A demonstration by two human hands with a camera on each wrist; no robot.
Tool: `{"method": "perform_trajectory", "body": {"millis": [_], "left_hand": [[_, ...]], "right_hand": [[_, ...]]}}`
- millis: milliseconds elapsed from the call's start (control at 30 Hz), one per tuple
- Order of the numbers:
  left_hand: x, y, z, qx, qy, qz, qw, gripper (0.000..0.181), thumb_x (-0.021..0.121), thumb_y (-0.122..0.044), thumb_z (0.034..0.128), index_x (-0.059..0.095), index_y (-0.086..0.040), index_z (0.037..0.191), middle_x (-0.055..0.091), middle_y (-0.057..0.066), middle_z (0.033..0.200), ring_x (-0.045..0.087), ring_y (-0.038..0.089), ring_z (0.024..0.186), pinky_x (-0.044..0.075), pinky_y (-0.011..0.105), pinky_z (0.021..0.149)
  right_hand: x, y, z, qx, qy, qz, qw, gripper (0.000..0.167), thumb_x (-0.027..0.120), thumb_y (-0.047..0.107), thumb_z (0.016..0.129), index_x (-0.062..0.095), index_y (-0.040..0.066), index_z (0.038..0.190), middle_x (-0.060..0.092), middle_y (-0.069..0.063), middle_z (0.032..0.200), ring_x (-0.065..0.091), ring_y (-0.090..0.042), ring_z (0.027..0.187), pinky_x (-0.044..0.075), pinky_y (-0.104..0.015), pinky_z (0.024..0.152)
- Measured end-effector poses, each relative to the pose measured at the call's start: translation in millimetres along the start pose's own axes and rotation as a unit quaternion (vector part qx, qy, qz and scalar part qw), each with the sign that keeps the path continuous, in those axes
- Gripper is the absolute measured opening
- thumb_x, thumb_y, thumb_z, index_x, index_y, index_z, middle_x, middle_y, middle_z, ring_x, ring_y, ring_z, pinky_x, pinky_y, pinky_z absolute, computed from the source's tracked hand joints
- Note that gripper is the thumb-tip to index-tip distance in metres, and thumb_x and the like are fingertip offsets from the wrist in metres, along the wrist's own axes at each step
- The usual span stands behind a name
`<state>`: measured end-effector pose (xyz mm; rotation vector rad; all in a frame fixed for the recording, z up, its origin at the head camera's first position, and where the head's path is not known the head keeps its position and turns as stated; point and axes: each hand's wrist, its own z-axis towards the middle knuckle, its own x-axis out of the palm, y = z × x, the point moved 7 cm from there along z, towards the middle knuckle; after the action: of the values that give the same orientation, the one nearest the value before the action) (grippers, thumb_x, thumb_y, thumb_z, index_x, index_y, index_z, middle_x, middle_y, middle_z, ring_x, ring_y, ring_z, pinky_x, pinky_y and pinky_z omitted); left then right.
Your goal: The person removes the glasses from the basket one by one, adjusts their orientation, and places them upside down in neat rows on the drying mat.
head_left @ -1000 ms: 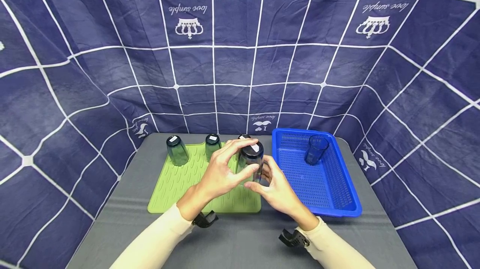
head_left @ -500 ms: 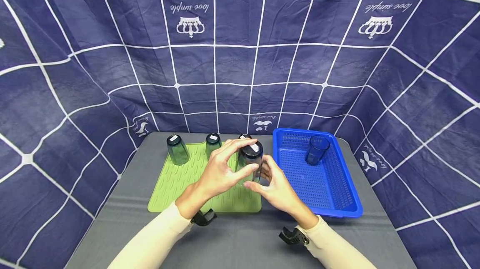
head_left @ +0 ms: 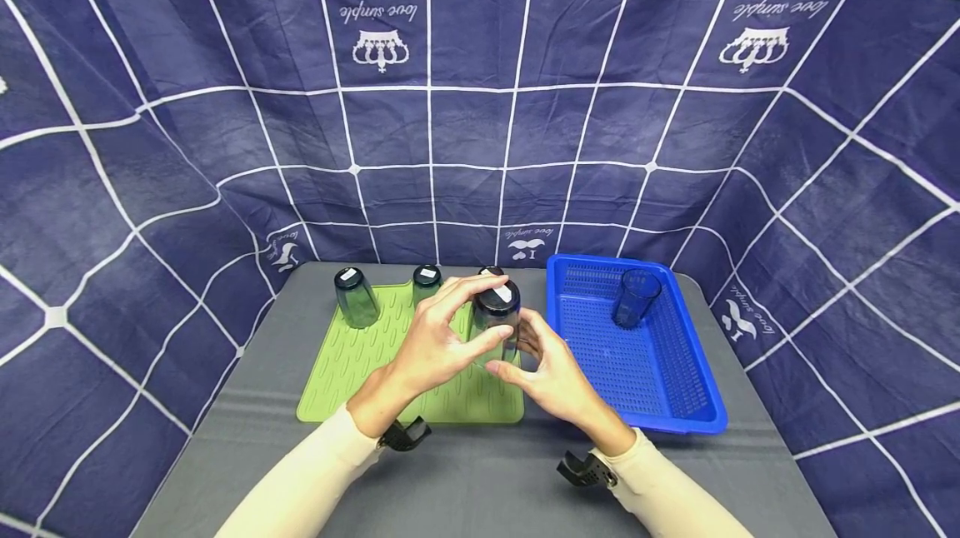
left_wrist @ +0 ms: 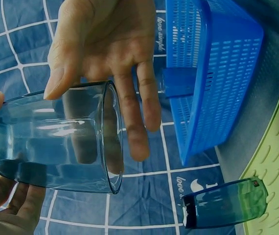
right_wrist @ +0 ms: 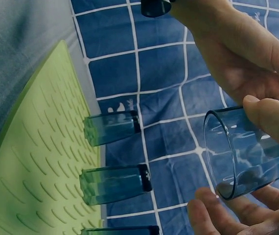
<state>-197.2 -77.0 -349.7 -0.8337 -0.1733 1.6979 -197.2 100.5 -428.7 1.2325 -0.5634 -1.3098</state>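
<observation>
Both hands hold a clear bluish drinking glass (head_left: 495,317) upside down above the right part of a green drying mat (head_left: 360,380). My left hand (head_left: 433,348) grips it near the base, which faces up and bears a white label. Lower down, near the rim, my right hand (head_left: 557,378) has its thumb and fingers around the glass. The left wrist view shows the open rim of this glass (left_wrist: 56,137) beside the right hand's fingers. Upside-down glasses stand along the mat's far edge: one at left (head_left: 357,298), one mid-way (head_left: 426,281), and one (head_left: 491,271) mostly hidden behind the held glass.
A blue plastic basket (head_left: 693,363) with perforated walls stands right of the mat. Inside, near its back, is another glass (head_left: 636,298). A grey tabletop (head_left: 480,480) lies beneath, and a blue checked cloth (head_left: 465,130) hangs behind and at the sides.
The held glass and both hands have shifted slightly left over the mat. The grip looks the same, and the other glasses and the basket have stayed put.
</observation>
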Motion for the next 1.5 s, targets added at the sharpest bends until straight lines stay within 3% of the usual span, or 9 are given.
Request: {"method": "perform_trajectory", "body": {"millis": [200,700,1067,1333,1500], "left_hand": [[-0.6,2.8,-0.4,-0.001,-0.002,0.001,1.0,0.065,0.101,-0.016,0.0921,0.076,-0.016,0.152,0.081,0.005,0.149,0.073,0.03,0.144,0.056,0.039,0.129],[-6.1,8.7,-4.0,-0.01,-0.007,0.012,0.9999,0.066,0.101,-0.014,0.0912,0.076,-0.015,0.152,0.081,0.004,0.15,0.074,0.028,0.141,0.059,0.033,0.123],[-10.2,15.1,-8.2,-0.016,-0.009,0.015,0.9997,0.067,0.102,-0.014,0.0912,0.075,-0.016,0.153,0.08,0.003,0.151,0.074,0.025,0.139,0.057,0.028,0.121],[-14.1,17.7,-10.9,-0.015,-0.016,0.019,0.9996,0.066,0.102,-0.012,0.0896,0.077,-0.014,0.15,0.082,0.005,0.147,0.076,0.027,0.137,0.055,0.026,0.123],[-15.1,21.8,-13.0,-0.024,-0.013,0.021,0.9994,0.066,0.102,-0.013,0.0903,0.076,-0.014,0.151,0.082,0.005,0.147,0.075,0.027,0.138,0.055,0.026,0.124]], "right_hand": [[-2,1,0.9,-0.009,-0.004,-0.013,0.9999,0.074,0.095,0.015,0.099,0.056,0.003,0.162,0.079,-0.018,0.147,0.076,-0.035,0.139,0.063,-0.048,0.122],[-13,1,0.7,-0.035,-0.015,-0.02,0.9991,0.078,0.094,0.013,0.099,0.057,0.008,0.166,0.067,-0.016,0.167,0.066,-0.038,0.155,0.06,-0.058,0.123],[-20,3,1.5,-0.059,-0.023,-0.029,0.9976,0.073,0.093,0.009,0.1,0.059,0.005,0.164,0.068,-0.016,0.167,0.066,-0.045,0.153,0.061,-0.055,0.123],[-26,2,-0.3,-0.044,-0.03,-0.043,0.9977,0.073,0.094,0.012,0.099,0.061,0.006,0.163,0.068,-0.012,0.167,0.068,-0.033,0.152,0.061,-0.051,0.124],[-30,2,-0.3,-0.049,-0.035,-0.043,0.9973,0.07,0.094,0.011,0.099,0.063,0.01,0.161,0.068,-0.012,0.166,0.068,-0.041,0.151,0.061,-0.054,0.123]]}}
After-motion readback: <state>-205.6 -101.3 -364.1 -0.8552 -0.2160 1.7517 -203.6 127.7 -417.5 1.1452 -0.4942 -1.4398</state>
